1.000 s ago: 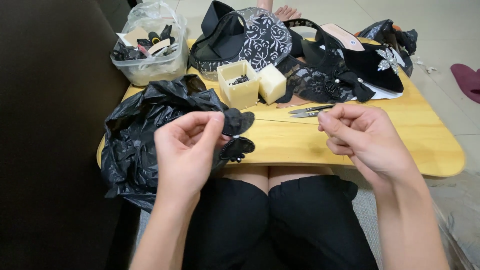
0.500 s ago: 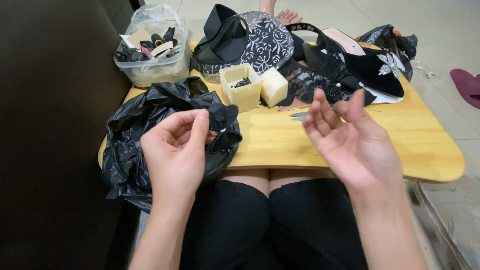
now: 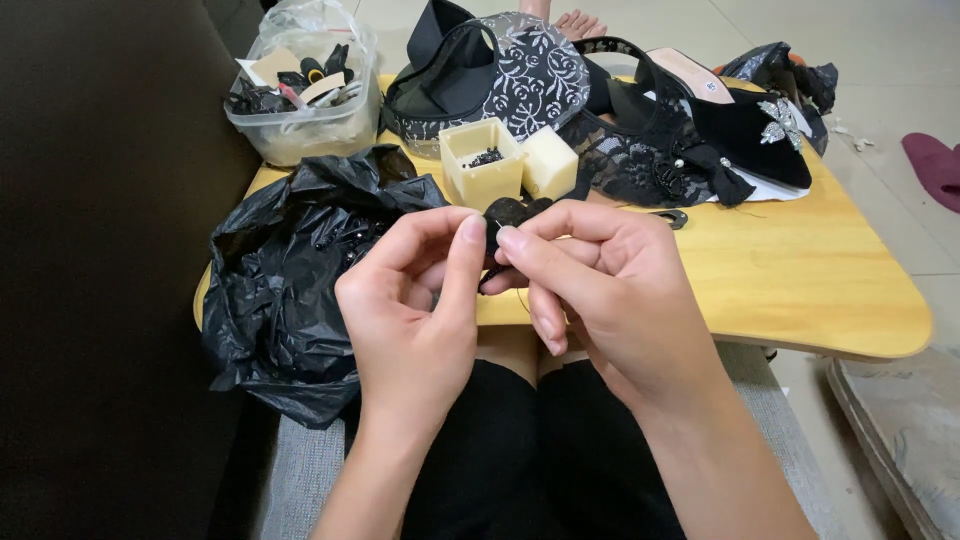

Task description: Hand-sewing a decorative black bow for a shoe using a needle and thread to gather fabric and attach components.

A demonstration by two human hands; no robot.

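Two hands meet over the near edge of the counter [image 3: 800, 290], pinching one small black fabric flower [image 3: 508, 213] between them. The left hand [image 3: 415, 320] grips it with thumb and forefinger from the left, while the right hand [image 3: 610, 290] closes its fingertips on it from the right, seemingly so the piece stays steady and lifted toward the eyes for fine work. Only the flower's dark, crinkled top shows; the rest is hidden by fingers. Just beyond it stand a cream plastic box [image 3: 480, 160] holding tiny dark bits and its lid [image 3: 550, 160]. A crumpled black plastic bag [image 3: 290, 270] lies to the left, a clear tub [image 3: 300, 90] of trimmings sits far left, and black lace shoes [image 3: 720, 130] rest far right.
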